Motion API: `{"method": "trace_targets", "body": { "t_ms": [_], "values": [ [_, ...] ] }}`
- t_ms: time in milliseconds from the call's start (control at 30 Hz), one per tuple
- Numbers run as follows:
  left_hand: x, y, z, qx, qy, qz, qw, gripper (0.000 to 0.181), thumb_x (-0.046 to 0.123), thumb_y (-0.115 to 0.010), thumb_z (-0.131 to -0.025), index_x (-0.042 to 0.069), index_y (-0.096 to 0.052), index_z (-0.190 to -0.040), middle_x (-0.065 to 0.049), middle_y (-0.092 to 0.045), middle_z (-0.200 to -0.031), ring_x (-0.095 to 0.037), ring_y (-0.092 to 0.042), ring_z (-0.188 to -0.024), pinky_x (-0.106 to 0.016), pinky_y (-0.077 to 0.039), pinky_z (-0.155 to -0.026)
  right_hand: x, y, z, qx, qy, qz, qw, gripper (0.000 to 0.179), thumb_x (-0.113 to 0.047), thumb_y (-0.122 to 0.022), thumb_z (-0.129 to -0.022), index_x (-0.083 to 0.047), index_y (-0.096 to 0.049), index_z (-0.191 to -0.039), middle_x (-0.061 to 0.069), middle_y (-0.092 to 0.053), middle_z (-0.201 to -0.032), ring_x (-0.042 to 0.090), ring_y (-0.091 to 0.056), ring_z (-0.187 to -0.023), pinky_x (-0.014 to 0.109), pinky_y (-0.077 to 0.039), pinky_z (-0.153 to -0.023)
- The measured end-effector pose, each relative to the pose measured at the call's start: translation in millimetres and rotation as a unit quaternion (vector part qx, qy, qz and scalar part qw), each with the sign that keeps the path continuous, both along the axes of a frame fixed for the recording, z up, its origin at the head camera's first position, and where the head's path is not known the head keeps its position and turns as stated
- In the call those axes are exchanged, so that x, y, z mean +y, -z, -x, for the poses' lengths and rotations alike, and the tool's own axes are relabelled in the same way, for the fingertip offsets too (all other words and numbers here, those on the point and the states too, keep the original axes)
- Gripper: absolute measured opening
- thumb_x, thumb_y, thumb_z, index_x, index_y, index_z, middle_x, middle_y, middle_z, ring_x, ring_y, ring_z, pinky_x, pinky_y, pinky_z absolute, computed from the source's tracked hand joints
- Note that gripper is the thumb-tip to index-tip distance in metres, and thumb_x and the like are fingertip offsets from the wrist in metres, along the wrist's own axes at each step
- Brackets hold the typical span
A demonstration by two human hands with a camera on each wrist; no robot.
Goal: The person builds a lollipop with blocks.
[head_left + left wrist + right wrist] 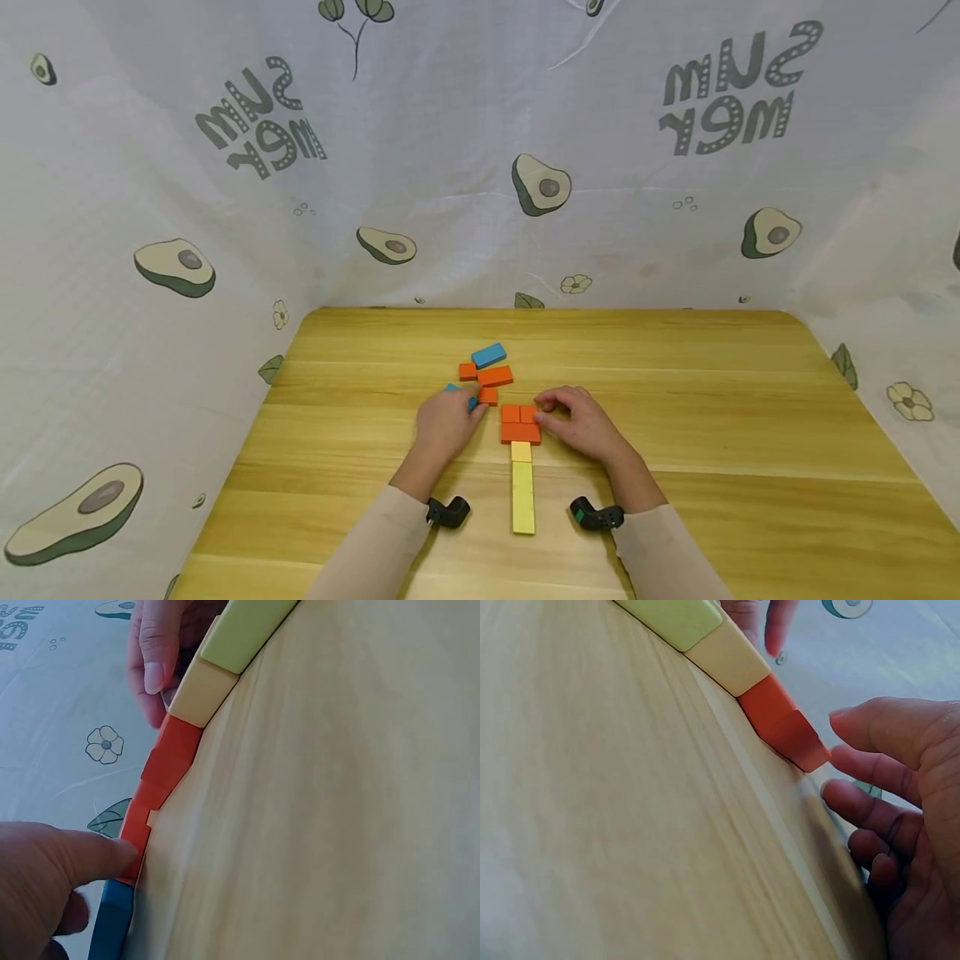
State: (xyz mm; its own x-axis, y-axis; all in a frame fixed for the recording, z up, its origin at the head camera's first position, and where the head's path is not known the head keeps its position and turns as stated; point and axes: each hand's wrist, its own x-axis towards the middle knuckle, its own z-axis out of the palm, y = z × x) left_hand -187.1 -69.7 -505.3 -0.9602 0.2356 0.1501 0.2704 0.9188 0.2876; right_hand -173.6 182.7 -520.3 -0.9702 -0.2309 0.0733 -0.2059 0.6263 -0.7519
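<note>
My left hand point(444, 422) is at the loose blocks, its thumb and index finger at opposite edges of a small orange square block point(489, 396). In the left wrist view its thumb presses the red-orange block's side. A blue block point(472, 403) lies partly hidden under that hand. My right hand point(581, 423) is beside two orange squares point(510, 413) that sit above an orange rectangle point(521, 432). In the right wrist view its fingers point(877, 765) are loosely bent, fingertips close to the orange block point(784, 724), with nothing held.
Below the orange rectangle, a pale yellow square point(521, 452) and a long yellow-green block point(522, 498) continue the column. Further back lie a blue block point(489, 355), an orange rectangle point(495, 377) and an orange square point(467, 372). A printed curtain point(465, 125) hangs behind the wooden table point(712, 400).
</note>
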Motion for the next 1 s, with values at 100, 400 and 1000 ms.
{"method": "trace_targets", "body": {
  "t_ms": [100, 400, 1000],
  "values": [
    [-5.0, 1.7, -1.2, -0.037, -0.062, -0.031, 0.9969, 0.064, 0.056, -0.075, -0.094, 0.017, -0.065, -0.144, -0.008, -0.08, -0.096, -0.022, -0.071, -0.071, -0.031, -0.047, -0.052, -1, 0.1, 0.1, -0.003, -0.001, 0.003, 1.0, 0.025, -0.022, -0.078, -0.096, -0.013, -0.076, -0.12, -0.002, -0.069, -0.104, 0.019, -0.055, -0.102, 0.044, -0.046, -0.095],
    [-25.6, 2.4, -7.7, -0.096, -0.138, -0.089, 0.9818, 0.081, 0.063, -0.078, -0.086, 0.002, -0.061, -0.136, -0.018, -0.074, -0.119, -0.036, -0.074, -0.098, -0.049, -0.059, -0.076, 0, -0.4, 0.5, -0.003, 0.0, 0.004, 1.0, 0.025, -0.022, -0.078, -0.096, -0.013, -0.076, -0.119, -0.002, -0.07, -0.104, 0.019, -0.055, -0.102, 0.044, -0.046, -0.095],
    [-37.7, 0.5, -11.8, -0.129, 0.128, -0.123, 0.9757, 0.068, 0.042, -0.09, -0.083, 0.014, -0.068, -0.141, 0.007, -0.05, -0.082, -0.01, -0.044, -0.074, -0.029, -0.039, -0.071, 2, -0.2, 1.8, -0.003, -0.004, 0.005, 1.0, 0.024, -0.022, -0.078, -0.096, -0.013, -0.076, -0.118, -0.002, -0.069, -0.104, 0.019, -0.054, -0.102, 0.044, -0.046, -0.094]
  ]
}}
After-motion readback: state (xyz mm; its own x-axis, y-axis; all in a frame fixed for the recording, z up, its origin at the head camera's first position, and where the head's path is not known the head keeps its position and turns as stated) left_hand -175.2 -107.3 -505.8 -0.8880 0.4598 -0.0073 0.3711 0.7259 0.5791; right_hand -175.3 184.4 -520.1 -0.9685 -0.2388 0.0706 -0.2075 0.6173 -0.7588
